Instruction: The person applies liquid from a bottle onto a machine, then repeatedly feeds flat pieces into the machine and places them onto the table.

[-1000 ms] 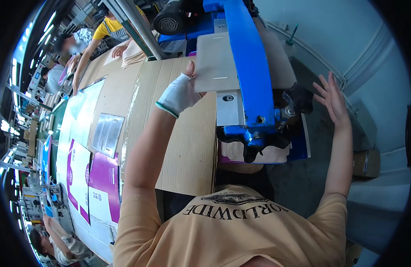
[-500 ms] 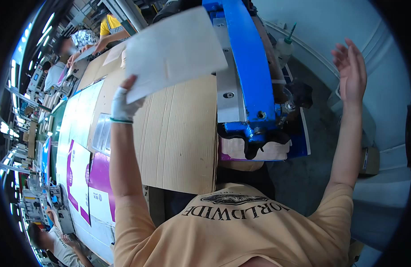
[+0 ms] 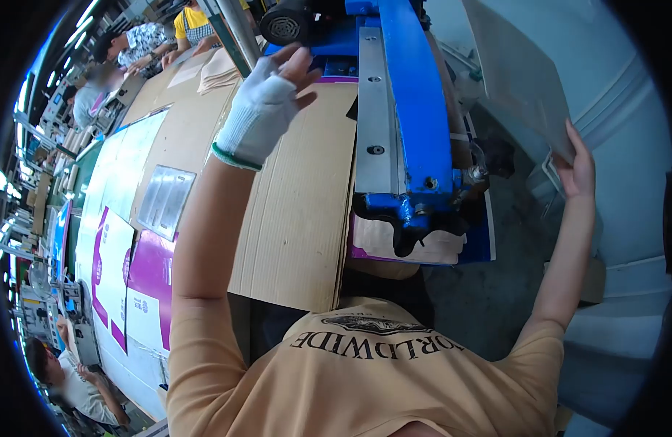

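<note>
Tan shirt: the front (image 3: 365, 379) is filling the bottom of the view, just beside the near edge of the cardboard (image 3: 299, 204).
Cardboard surface: its right edge is running up beside the machine, and a bare stretch is lying open between the left forearm (image 3: 212, 233) and the blue arm (image 3: 412, 95).
Pale stack: the pieces (image 3: 441, 247) are lying below the black knob (image 3: 405, 237), which is hiding part of them.
Floor gap: dark floor (image 3: 481, 291) is giving open room between the machine and the pale wall (image 3: 642, 189).
Left hand: the white-gloved hand (image 3: 267, 102) is hanging over the cardboard, half open, fingers loosely bent, holding nothing that shows.
Right hand: the bare hand (image 3: 578, 167) is gripping a lower corner of the grey sheet (image 3: 522, 69); some fingers are hard to make out.
Grey sheet: it is tilting in the air right of the blue arm, its long axis running from upper left down to the right hand; the frame is cutting off its top.
Far bench: people (image 3: 190, 29) are working at upper left, small and partly blurred.
</note>
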Action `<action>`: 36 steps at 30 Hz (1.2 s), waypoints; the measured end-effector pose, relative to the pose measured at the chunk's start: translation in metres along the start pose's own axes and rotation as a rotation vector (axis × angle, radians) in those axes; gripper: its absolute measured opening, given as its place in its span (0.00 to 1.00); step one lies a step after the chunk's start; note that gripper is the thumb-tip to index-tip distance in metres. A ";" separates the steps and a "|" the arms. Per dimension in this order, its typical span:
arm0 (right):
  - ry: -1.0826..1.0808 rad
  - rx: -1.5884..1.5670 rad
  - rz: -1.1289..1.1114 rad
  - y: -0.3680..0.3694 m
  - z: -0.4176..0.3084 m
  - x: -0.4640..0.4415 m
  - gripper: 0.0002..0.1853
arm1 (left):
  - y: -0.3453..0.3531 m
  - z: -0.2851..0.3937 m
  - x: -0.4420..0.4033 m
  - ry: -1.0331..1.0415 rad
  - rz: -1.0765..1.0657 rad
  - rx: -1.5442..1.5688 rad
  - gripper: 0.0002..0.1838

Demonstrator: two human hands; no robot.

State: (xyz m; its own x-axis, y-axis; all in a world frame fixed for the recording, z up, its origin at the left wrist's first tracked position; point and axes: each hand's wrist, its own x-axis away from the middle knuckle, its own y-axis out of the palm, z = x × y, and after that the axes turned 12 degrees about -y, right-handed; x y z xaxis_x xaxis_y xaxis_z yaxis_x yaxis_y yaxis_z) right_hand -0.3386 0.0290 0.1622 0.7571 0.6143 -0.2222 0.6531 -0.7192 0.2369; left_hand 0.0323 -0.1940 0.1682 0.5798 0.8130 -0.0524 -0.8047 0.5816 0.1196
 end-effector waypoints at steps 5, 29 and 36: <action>-0.024 0.145 0.004 0.007 0.029 0.014 0.30 | -0.008 -0.037 0.000 -0.331 0.191 0.043 0.18; 0.109 -0.125 0.094 -0.096 0.072 0.094 0.27 | -0.065 -0.057 0.008 -0.565 -0.025 0.631 0.15; 0.067 -0.013 0.033 -0.081 0.070 0.079 0.26 | -0.195 -0.035 0.094 -0.422 0.199 0.532 0.24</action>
State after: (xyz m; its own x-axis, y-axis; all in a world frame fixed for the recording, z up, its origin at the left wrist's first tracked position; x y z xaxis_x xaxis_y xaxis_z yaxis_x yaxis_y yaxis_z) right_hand -0.3328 0.1137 0.0594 0.7769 0.6114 -0.1504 0.6279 -0.7352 0.2553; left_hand 0.2393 -0.2300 0.1054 0.5147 0.7601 0.3967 -0.7914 0.2432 0.5608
